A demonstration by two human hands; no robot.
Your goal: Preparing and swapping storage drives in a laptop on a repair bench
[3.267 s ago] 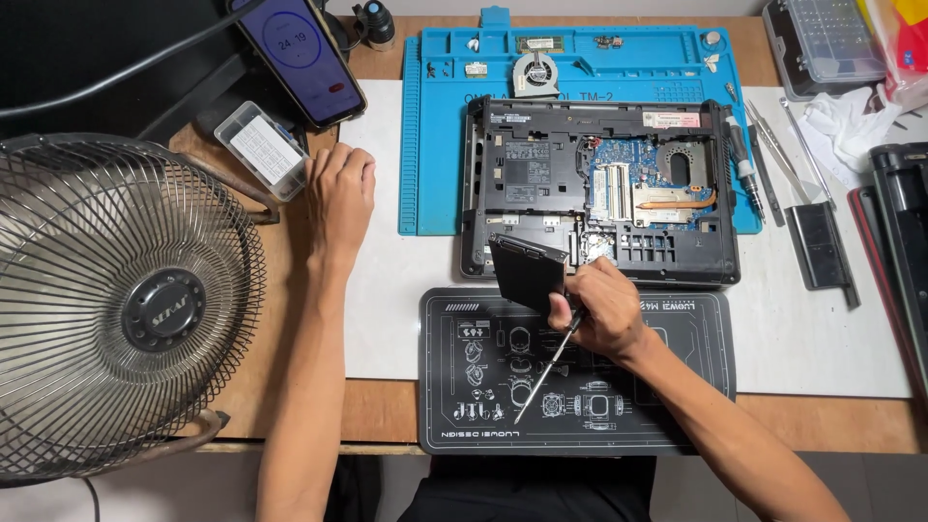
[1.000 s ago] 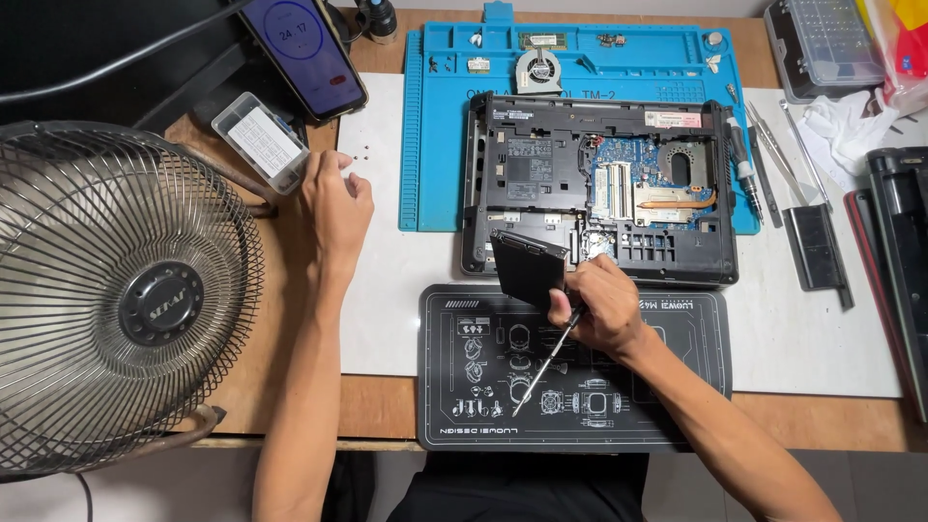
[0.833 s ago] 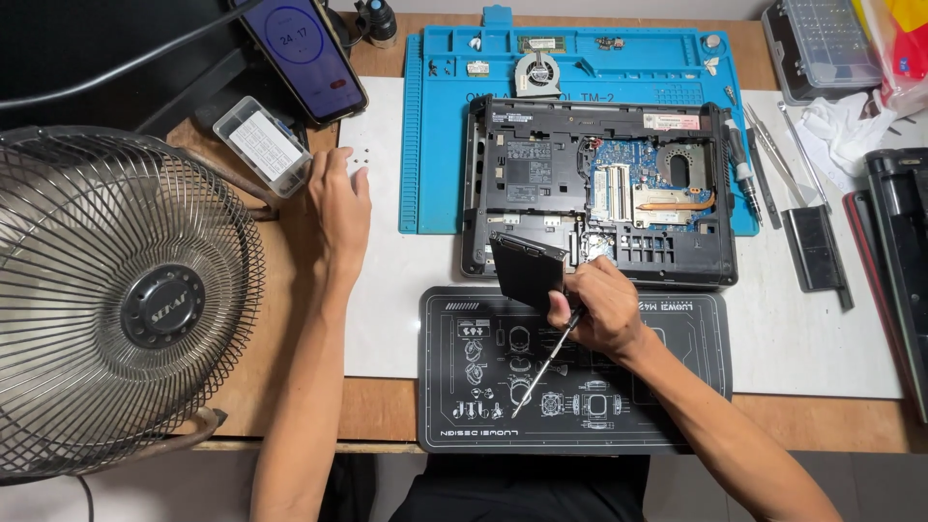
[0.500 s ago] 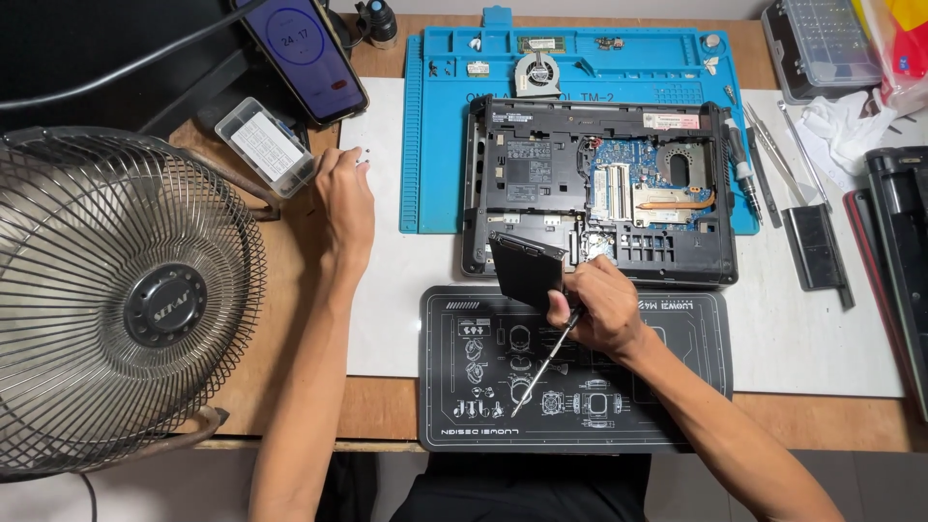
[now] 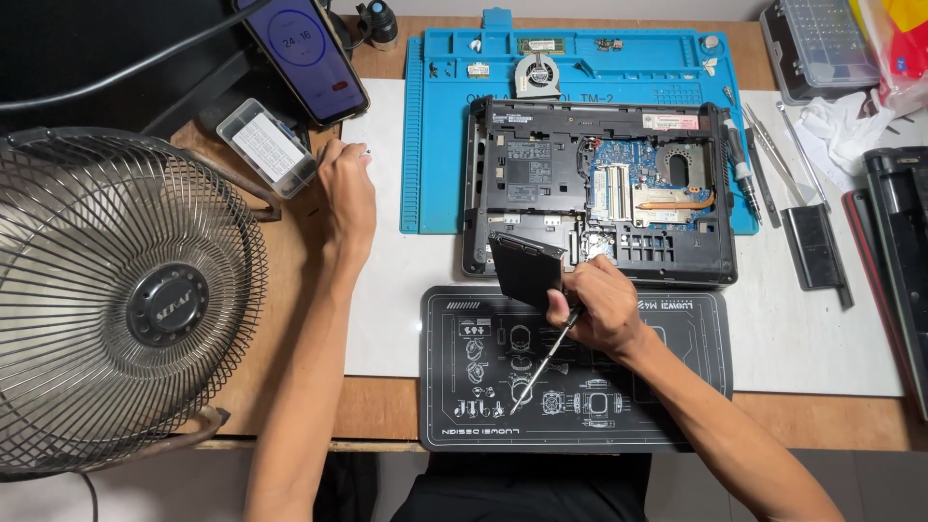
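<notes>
Now | right hand (image 5: 597, 307) grips one drive (image 5: 527, 268), one screwdriver (image 5: 543, 362) | left hand (image 5: 346, 189) grip unclear

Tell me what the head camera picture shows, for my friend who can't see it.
A person's right hand holds a flat black drive and a screwdriver beside an opened laptop on a blue mat. Their left hand reaches toward tiny screws near a small clear box, a phone and a big metal fan.
</notes>
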